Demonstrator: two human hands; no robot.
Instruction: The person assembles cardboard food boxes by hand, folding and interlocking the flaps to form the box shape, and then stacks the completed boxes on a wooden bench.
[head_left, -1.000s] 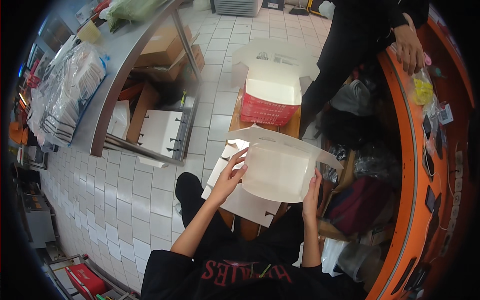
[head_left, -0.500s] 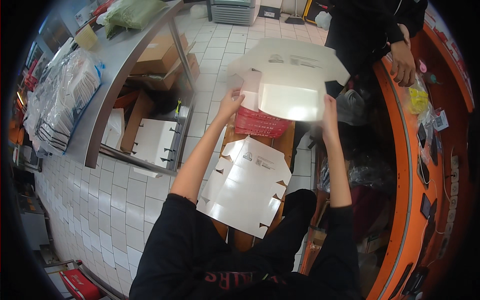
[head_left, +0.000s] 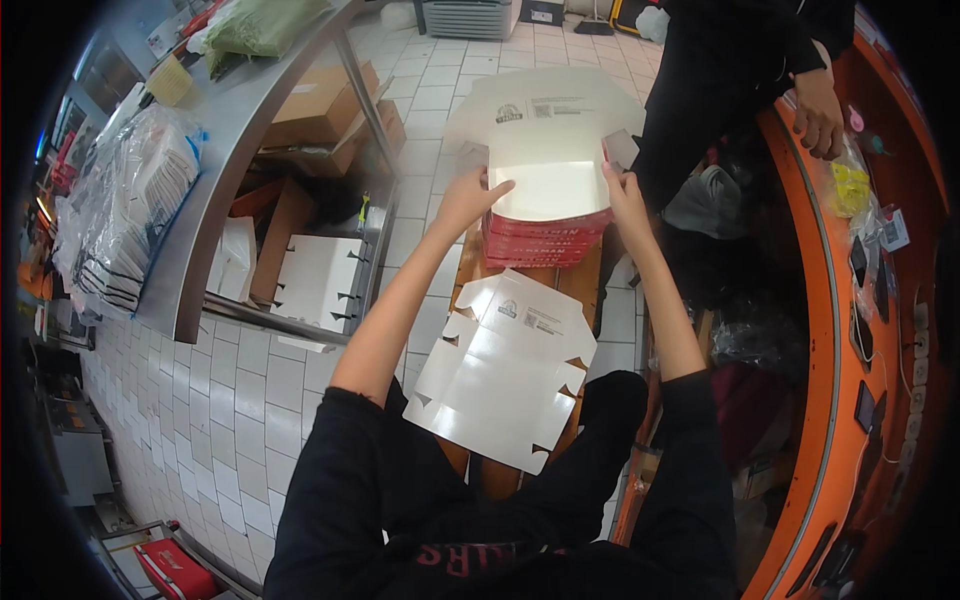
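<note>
My left hand (head_left: 470, 198) and my right hand (head_left: 625, 192) grip the two sides of a folded white cardboard box (head_left: 548, 160), its lid flap open behind. The box rests on top of a stack of red-sided boxes (head_left: 545, 238) at the far end of a wooden bench (head_left: 585, 290). Nearer to me on the bench lies a pile of flat, unfolded white box blanks (head_left: 505, 365).
A steel table (head_left: 225, 150) on my left holds plastic-wrapped stacks and a green bag, with cardboard cartons and more flat blanks on its lower shelf. An orange counter (head_left: 840, 330) curves along the right. Another person in black stands beyond the stack, one hand (head_left: 818, 112) on the counter.
The folded box went from close in front of me out to the top of the red stack. Both arms are now stretched forward, and the flat blanks lie uncovered on the bench.
</note>
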